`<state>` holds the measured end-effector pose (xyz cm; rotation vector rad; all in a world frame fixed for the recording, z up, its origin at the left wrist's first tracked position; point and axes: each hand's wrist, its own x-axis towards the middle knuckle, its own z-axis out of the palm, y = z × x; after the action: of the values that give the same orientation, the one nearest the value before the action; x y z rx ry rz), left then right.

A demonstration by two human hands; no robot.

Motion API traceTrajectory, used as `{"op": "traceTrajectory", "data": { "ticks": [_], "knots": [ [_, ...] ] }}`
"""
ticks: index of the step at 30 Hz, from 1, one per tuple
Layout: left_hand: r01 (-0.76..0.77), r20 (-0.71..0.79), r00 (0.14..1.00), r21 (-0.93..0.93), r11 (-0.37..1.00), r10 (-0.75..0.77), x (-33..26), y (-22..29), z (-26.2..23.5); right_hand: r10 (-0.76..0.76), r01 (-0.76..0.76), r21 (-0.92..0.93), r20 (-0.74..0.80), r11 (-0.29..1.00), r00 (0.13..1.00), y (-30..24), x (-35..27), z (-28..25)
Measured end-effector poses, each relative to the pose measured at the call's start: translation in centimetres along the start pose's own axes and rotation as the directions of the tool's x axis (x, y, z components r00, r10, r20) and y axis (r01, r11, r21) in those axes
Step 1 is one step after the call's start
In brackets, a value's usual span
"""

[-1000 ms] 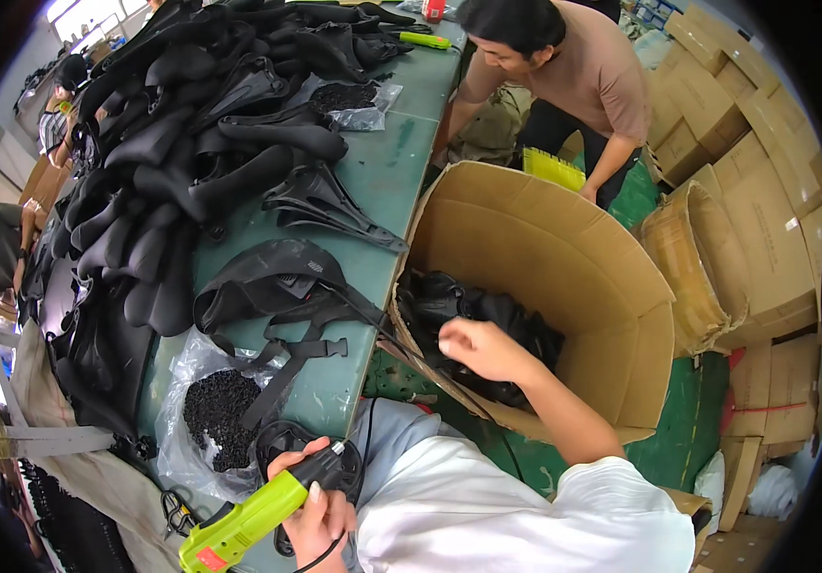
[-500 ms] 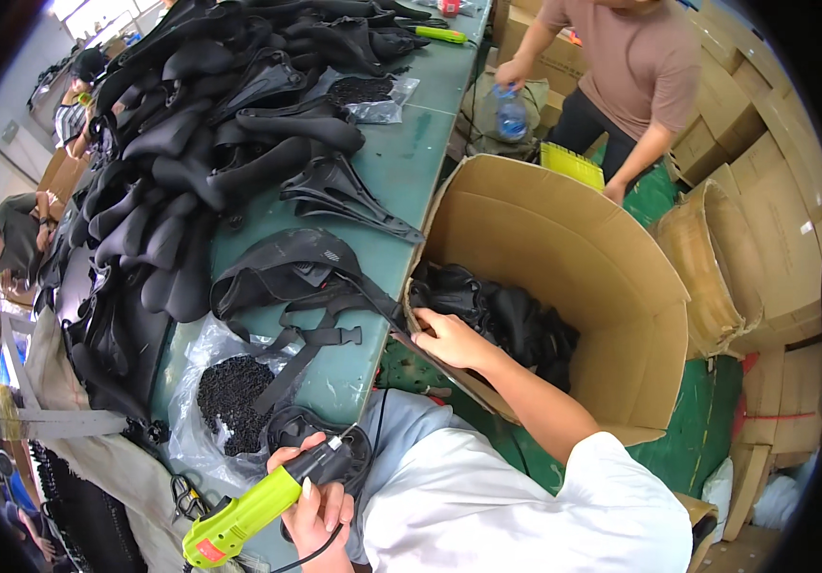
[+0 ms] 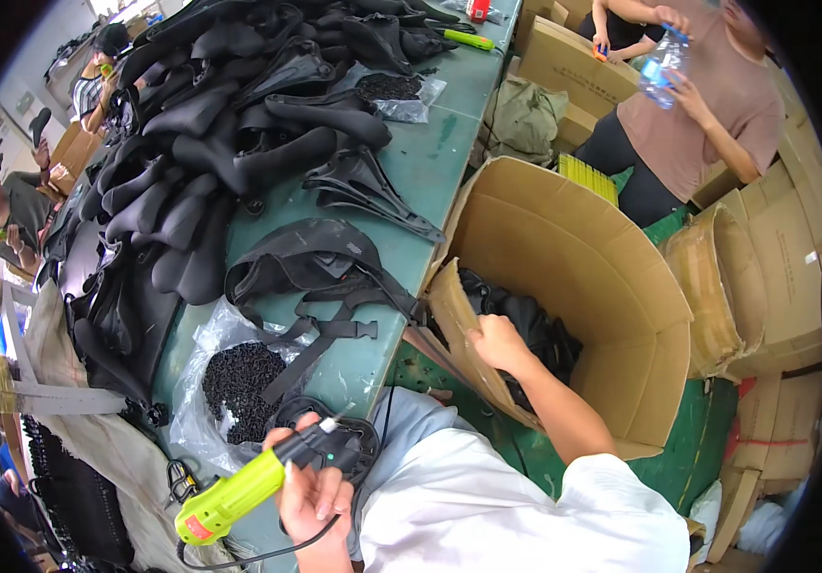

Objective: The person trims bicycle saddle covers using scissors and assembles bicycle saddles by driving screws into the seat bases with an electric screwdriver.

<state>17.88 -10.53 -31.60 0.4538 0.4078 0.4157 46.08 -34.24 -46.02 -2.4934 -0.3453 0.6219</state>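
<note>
On the left flap [image 3: 461, 315] of the cardboard box [image 3: 602, 286], the right hand [image 3: 502, 346] clasps the edge, forearm [image 3: 565, 409] extended; left of the box, the left hand [image 3: 313, 498] grips a green power screwdriver [image 3: 244, 492].

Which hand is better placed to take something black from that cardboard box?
Probably the person's right hand: it is at the box flap, close to the black items inside, while the left hand holds the green power tool.
</note>
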Motion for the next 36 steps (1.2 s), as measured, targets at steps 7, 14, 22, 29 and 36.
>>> {"op": "traceTrajectory", "data": {
  "ticks": [7,14,22,29,36],
  "knots": [
    [-0.11,-0.022,0.994,-0.177,0.978,0.108,2.0,2.3,1.2,0.089,-0.072,0.083,-0.218,0.994,0.972,6.3,-2.4,-9.7],
    [-0.269,-0.04,0.963,-0.093,0.959,0.266,9.0,1.5,4.1,0.107,-0.083,0.129,-0.192,0.988,0.975,7.9,-4.9,-13.0],
    [-0.563,0.285,0.813,0.605,0.562,0.508,11.6,-9.2,5.4,0.099,-0.094,0.041,-0.139,0.995,0.985,6.7,-6.1,-10.6],
    [-0.564,0.266,0.824,0.469,0.679,0.501,13.1,-6.4,10.8,0.027,-0.028,-0.003,-0.158,1.0,0.987,5.1,-6.5,-11.3],
    [-0.672,0.377,0.739,0.366,0.644,0.558,14.7,2.9,17.7,0.07,-0.064,0.036,-0.188,0.997,0.98,5.7,-6.9,-11.1]
  ]
}}
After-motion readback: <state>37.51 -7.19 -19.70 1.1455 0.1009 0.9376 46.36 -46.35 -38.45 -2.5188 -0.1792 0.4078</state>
